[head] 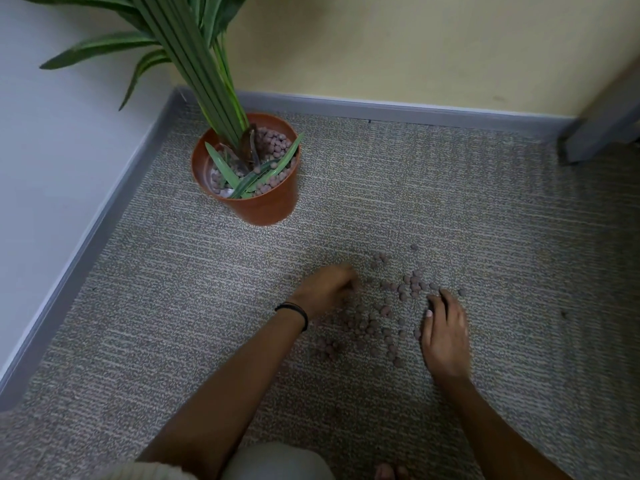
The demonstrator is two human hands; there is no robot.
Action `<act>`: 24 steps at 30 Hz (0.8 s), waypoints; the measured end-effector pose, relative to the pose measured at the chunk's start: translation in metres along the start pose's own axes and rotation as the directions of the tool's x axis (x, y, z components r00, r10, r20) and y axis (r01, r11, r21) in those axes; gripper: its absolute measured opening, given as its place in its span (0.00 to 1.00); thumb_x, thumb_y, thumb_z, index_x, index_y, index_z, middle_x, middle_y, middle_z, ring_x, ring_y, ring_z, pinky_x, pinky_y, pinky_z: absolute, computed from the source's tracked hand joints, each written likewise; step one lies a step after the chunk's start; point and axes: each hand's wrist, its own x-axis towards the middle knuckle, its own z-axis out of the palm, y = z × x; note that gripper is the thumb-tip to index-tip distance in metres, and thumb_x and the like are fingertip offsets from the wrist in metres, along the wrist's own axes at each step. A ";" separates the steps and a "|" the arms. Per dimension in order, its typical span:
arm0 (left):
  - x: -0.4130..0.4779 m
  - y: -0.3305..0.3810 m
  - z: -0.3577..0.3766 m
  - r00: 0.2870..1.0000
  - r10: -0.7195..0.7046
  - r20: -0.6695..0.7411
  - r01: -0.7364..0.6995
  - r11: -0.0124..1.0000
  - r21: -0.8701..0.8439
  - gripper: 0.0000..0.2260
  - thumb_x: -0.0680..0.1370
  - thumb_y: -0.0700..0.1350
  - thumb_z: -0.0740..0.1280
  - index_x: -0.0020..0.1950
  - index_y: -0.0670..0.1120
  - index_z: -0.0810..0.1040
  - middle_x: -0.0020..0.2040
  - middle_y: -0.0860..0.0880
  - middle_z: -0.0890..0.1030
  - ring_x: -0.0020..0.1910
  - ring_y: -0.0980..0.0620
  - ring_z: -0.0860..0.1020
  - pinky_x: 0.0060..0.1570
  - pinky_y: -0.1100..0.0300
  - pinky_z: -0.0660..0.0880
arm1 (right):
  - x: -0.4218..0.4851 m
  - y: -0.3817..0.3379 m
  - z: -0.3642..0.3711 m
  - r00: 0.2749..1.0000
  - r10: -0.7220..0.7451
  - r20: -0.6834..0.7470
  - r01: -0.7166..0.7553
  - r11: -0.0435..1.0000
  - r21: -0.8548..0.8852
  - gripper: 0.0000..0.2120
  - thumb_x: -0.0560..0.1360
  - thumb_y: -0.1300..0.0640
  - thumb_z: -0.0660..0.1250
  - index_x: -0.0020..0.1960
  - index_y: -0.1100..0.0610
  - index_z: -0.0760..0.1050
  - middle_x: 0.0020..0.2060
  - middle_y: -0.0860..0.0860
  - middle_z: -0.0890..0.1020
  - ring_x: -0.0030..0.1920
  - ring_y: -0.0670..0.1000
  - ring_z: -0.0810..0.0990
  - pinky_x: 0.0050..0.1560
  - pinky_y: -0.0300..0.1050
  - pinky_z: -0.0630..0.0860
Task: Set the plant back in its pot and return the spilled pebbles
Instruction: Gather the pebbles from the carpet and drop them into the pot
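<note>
A green long-leaved plant [194,46] stands upright in an orange pot [266,206] near the room's corner, with pinkish-brown pebbles [273,145] around its stem. Several more pebbles [384,311] lie scattered on the grey carpet between my hands. My left hand [329,287] rests curled on the carpet at the left edge of the spill, blurred, its fingers bent over pebbles; whether it holds any is hidden. My right hand [445,332] lies palm down at the right edge of the spill, fingers together, touching pebbles.
Grey skirting [381,109] lines a yellow wall behind and a white wall [52,161] to the left. A grey post [602,126] stands at the far right. My knee [273,462] and toes [389,472] show at the bottom edge.
</note>
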 end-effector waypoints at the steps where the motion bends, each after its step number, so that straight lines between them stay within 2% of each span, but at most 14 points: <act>1: 0.000 -0.002 -0.008 0.997 -0.021 -0.080 0.017 0.999 -0.049 0.04 0.75 0.37 0.66 0.49 0.43 0.78 0.49 0.46 0.78 0.47 0.51 0.76 0.48 0.56 0.73 | 0.000 0.000 0.000 1.000 0.000 0.000 0.000 1.000 -0.001 0.19 0.79 0.53 0.48 0.64 0.60 0.67 0.67 0.59 0.68 0.67 0.58 0.64 0.68 0.56 0.63; 3: 0.001 -0.006 -0.027 0.955 -0.106 -0.278 0.055 0.981 -0.184 0.02 0.76 0.39 0.67 0.47 0.44 0.78 0.48 0.48 0.78 0.46 0.54 0.76 0.48 0.61 0.75 | 0.000 0.000 0.000 1.000 0.000 -0.001 0.000 1.000 0.001 0.19 0.79 0.53 0.48 0.64 0.60 0.67 0.67 0.59 0.68 0.67 0.58 0.65 0.68 0.57 0.63; 5: 0.001 -0.008 -0.049 0.857 -0.237 -0.457 0.061 0.928 -0.367 0.02 0.75 0.39 0.68 0.47 0.45 0.78 0.48 0.50 0.78 0.45 0.57 0.76 0.48 0.66 0.77 | 0.000 0.000 0.000 1.000 -0.003 -0.005 0.003 1.000 0.001 0.19 0.79 0.53 0.48 0.64 0.60 0.67 0.67 0.59 0.68 0.67 0.58 0.65 0.68 0.57 0.63; 7: 0.002 -0.011 -0.066 0.758 -0.350 -0.551 0.052 0.873 -0.484 0.03 0.74 0.40 0.70 0.47 0.44 0.80 0.48 0.50 0.78 0.43 0.61 0.76 0.47 0.70 0.78 | 0.000 0.000 0.000 1.000 -0.007 -0.007 0.007 1.000 -0.001 0.19 0.79 0.53 0.48 0.63 0.60 0.67 0.67 0.59 0.68 0.67 0.58 0.65 0.68 0.57 0.63; 9: 0.002 -0.016 -0.082 0.658 -0.432 -0.617 0.056 0.845 -0.532 0.04 0.74 0.40 0.71 0.48 0.43 0.81 0.48 0.48 0.79 0.40 0.63 0.77 0.45 0.72 0.77 | 0.001 0.001 0.001 1.000 -0.002 -0.003 0.002 1.000 0.000 0.19 0.79 0.53 0.48 0.64 0.60 0.67 0.67 0.59 0.68 0.67 0.59 0.65 0.68 0.57 0.63; 13: 0.001 -0.033 -0.100 0.441 -0.585 -0.681 0.045 0.772 -0.634 0.06 0.74 0.38 0.71 0.49 0.39 0.80 0.45 0.46 0.81 0.39 0.57 0.78 0.44 0.70 0.77 | 0.000 0.000 0.002 1.000 0.000 -0.005 0.000 1.000 -0.007 0.18 0.79 0.54 0.49 0.63 0.60 0.67 0.67 0.59 0.68 0.67 0.58 0.65 0.68 0.56 0.63; 14: 0.001 -0.036 -0.102 0.369 -0.654 -0.660 0.010 0.713 -0.701 0.06 0.74 0.38 0.70 0.50 0.38 0.80 0.44 0.46 0.81 0.39 0.56 0.78 0.44 0.68 0.77 | 0.000 0.001 0.002 1.000 0.001 -0.007 -0.001 1.000 -0.005 0.18 0.79 0.54 0.49 0.63 0.60 0.67 0.67 0.59 0.68 0.67 0.58 0.65 0.68 0.56 0.63; 16: 0.003 -0.037 -0.105 0.259 -0.817 -0.516 -0.165 0.489 -0.856 0.07 0.75 0.36 0.69 0.51 0.36 0.77 0.40 0.48 0.78 0.38 0.55 0.78 0.42 0.68 0.78 | 0.000 0.001 0.002 1.000 0.000 -0.011 0.000 1.000 -0.005 0.18 0.79 0.54 0.49 0.63 0.60 0.67 0.66 0.59 0.68 0.67 0.58 0.65 0.68 0.56 0.63; 17: 0.004 -0.037 -0.107 0.245 -0.865 -0.437 -0.232 0.386 -0.893 0.07 0.75 0.35 0.68 0.53 0.35 0.76 0.39 0.49 0.77 0.39 0.56 0.77 0.41 0.68 0.78 | 0.000 0.001 0.002 1.000 -0.001 -0.011 0.001 1.000 -0.003 0.18 0.79 0.54 0.49 0.63 0.60 0.67 0.66 0.59 0.68 0.67 0.58 0.65 0.68 0.56 0.63; 19: 0.008 -0.038 -0.111 0.238 -0.903 -0.358 -0.269 0.293 -0.918 0.11 0.75 0.33 0.67 0.57 0.33 0.75 0.43 0.47 0.78 0.43 0.54 0.78 0.46 0.67 0.78 | 0.001 0.000 0.001 1.000 -0.005 -0.010 0.005 1.000 0.001 0.18 0.79 0.54 0.48 0.63 0.60 0.67 0.66 0.59 0.68 0.66 0.58 0.65 0.68 0.57 0.64; 21: 0.010 -0.037 -0.113 0.240 -0.900 -0.365 -0.262 0.302 -0.917 0.15 0.75 0.34 0.67 0.61 0.33 0.74 0.52 0.41 0.79 0.53 0.49 0.78 0.54 0.64 0.77 | 0.000 0.000 0.001 1.000 -0.007 -0.006 0.007 1.000 -0.005 0.18 0.79 0.54 0.49 0.64 0.60 0.67 0.67 0.59 0.68 0.67 0.58 0.65 0.68 0.56 0.63; 24: 0.012 -0.032 -0.110 0.258 -0.868 -0.424 -0.222 0.374 -0.900 0.17 0.76 0.34 0.67 0.64 0.35 0.73 0.62 0.40 0.77 0.61 0.47 0.76 0.52 0.70 0.76 | 0.000 0.001 0.001 1.000 -0.003 -0.003 0.003 1.000 -0.003 0.18 0.79 0.54 0.49 0.64 0.59 0.67 0.67 0.58 0.67 0.68 0.57 0.64 0.69 0.56 0.62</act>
